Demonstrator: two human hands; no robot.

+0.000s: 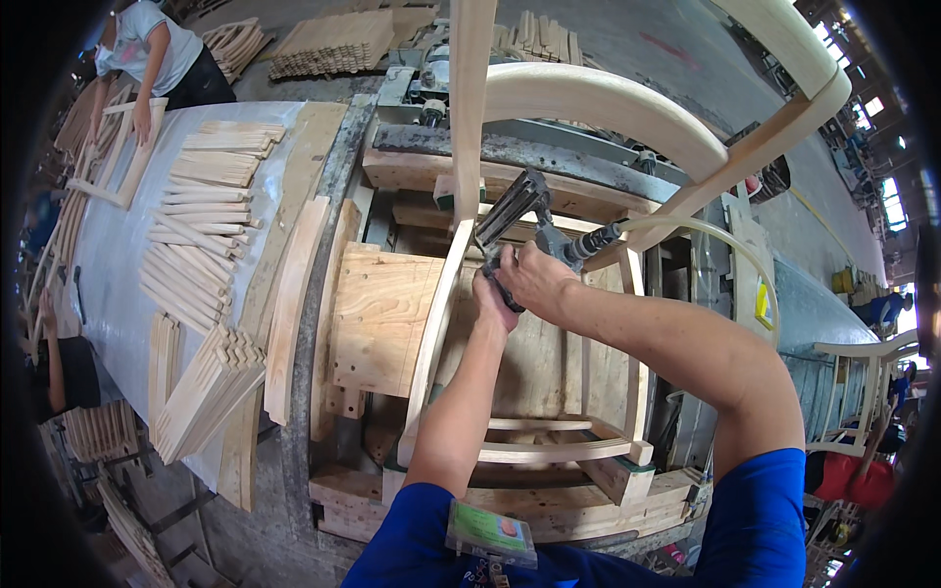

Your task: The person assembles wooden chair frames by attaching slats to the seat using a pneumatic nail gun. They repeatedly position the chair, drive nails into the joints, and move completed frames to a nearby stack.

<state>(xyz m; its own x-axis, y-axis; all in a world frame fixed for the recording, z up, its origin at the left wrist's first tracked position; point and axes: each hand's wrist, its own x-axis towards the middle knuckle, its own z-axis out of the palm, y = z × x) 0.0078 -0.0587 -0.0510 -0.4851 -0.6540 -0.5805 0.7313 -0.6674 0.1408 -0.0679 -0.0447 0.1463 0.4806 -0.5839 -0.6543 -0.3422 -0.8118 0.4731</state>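
A dark air nail gun (517,208) is held over a pale wooden chair frame (446,294), its front end close to the frame's left rail. My right hand (539,279) is closed around the gun's body, just left of the hose fitting. Just below and left of it, my left hand (495,299) is also closed on the gun; its fingertips are partly hidden. A clear air hose (730,240) curves from the fitting to the right. The chair frame lies in a wooden jig (392,309), with its curved back rail (598,103) rising at the far side.
A table (118,245) at left carries stacks of wooden strips (211,206) and a block of slats (211,387). A curved wooden piece (294,314) lies beside the jig. One person (167,59) handles a frame (127,157) at the far left. Another chair frame (863,377) stands right.
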